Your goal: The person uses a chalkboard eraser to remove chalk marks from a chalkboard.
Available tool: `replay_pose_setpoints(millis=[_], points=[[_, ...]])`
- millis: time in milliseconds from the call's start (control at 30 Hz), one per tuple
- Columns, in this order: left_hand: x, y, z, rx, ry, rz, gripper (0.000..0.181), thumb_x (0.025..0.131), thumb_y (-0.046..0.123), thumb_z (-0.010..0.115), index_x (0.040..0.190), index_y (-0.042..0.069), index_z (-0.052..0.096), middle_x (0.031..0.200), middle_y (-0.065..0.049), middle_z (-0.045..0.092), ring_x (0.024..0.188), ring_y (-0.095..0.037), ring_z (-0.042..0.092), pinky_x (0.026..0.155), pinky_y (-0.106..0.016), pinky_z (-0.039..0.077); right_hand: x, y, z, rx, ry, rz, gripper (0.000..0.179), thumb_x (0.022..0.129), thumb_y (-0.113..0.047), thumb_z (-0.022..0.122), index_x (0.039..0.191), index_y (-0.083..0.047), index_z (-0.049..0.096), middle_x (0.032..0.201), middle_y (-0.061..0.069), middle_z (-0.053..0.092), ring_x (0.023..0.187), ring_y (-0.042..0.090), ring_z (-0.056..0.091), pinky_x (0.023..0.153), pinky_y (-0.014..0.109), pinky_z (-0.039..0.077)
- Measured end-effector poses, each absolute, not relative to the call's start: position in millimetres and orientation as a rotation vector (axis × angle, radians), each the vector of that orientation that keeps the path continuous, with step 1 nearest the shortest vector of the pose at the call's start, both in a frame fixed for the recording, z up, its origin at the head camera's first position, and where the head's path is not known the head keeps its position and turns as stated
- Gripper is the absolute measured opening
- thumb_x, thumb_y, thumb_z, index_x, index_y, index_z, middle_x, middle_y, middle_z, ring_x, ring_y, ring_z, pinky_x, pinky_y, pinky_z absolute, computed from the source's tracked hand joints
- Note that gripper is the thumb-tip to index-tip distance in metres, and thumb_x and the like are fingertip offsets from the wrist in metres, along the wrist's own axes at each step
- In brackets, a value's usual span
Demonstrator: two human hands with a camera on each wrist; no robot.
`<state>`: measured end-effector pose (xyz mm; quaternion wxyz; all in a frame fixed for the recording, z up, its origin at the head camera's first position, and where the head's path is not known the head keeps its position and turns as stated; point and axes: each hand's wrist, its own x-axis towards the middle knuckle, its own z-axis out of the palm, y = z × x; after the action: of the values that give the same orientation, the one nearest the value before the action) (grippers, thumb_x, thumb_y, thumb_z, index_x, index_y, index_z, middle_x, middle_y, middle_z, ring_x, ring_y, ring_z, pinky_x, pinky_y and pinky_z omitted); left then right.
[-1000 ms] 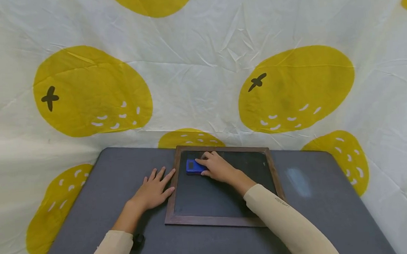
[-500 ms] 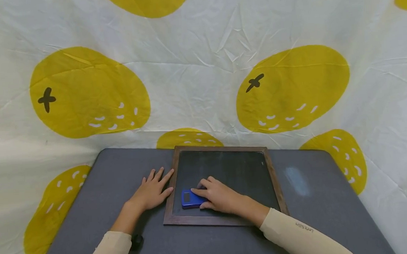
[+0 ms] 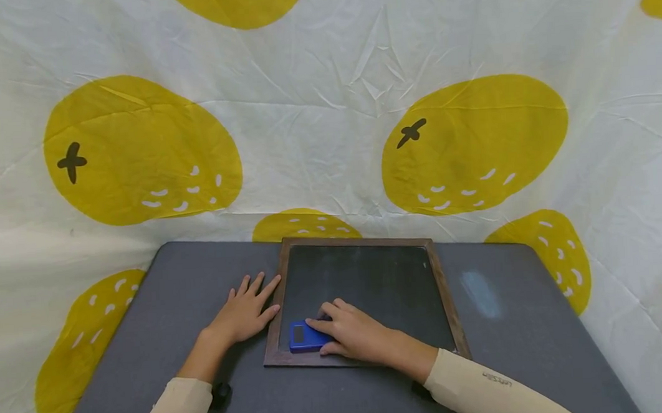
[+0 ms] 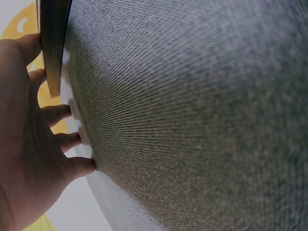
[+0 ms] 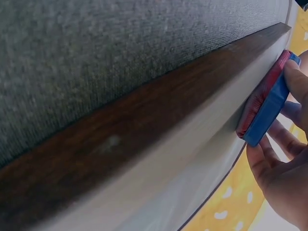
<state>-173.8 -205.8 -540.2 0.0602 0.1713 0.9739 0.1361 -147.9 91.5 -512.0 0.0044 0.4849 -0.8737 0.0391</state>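
A blackboard (image 3: 363,279) in a brown wooden frame lies on the grey table. My right hand (image 3: 356,333) grips a blue chalkboard eraser (image 3: 305,337) near the board's front left corner. In the right wrist view, the thumb and fingers hold the blue back of the eraser (image 5: 269,113), and its reddish felt pad faces the board, close to the wooden frame (image 5: 144,110). My left hand (image 3: 241,314) has its fingers spread beside the board, with thumb and index fingertip at the left side of the frame. In the left wrist view, that hand (image 4: 33,125) has other fingertips on the table cloth.
A pale chalky smear (image 3: 481,294) marks the grey table (image 3: 518,346) right of the board. Behind the table hangs a white cloth (image 3: 314,107) printed with large yellow fruit shapes. Faint whitish traces show on the board.
My right hand has brought the eraser from the board's back left down toward me to the front left corner. My left hand has stayed at the frame.
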Motion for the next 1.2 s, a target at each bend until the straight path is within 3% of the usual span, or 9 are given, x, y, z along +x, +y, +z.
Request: replay_pose_setpoints(millis=[267, 567, 1200], points=[[-173, -206, -541, 0.501, 2.936, 0.396, 0.066, 0.109, 0.050, 0.046, 0.166, 0.025, 0.026, 0.169, -0.023, 0.025, 0.153, -0.056, 0.019, 0.112, -0.080, 0.023, -165, 85, -513, 1.468, -2.710, 0.046, 0.063, 0.097, -0.052, 0.067, 0.151, -0.020, 0.056, 0.121, 0.003, 0.062, 0.093, 0.015, 0.053, 0.083, 0.028, 0.051], [-173, -206, -541, 0.486, 2.934, 0.403, 0.065, 0.109, 0.051, 0.045, 0.166, 0.026, 0.027, 0.169, -0.021, 0.025, 0.154, -0.055, 0.018, 0.113, -0.080, 0.022, -210, 84, -513, 1.351, -2.756, 0.173, 0.061, 0.097, -0.045, 0.070, 0.148, -0.014, 0.059, 0.124, 0.009, 0.063, 0.097, 0.021, 0.055, 0.086, 0.036, 0.053], [-177, -207, -539, 0.497, 2.917, 0.417, 0.065, 0.109, 0.051, 0.044, 0.166, 0.027, 0.024, 0.170, -0.020, 0.022, 0.155, -0.054, 0.016, 0.114, -0.079, 0.022, -292, 78, -507, 0.979, -3.006, 0.101, 0.056, 0.103, -0.033, 0.065, 0.155, -0.019, 0.050, 0.149, 0.011, 0.054, 0.132, 0.033, 0.054, 0.110, 0.049, 0.047]])
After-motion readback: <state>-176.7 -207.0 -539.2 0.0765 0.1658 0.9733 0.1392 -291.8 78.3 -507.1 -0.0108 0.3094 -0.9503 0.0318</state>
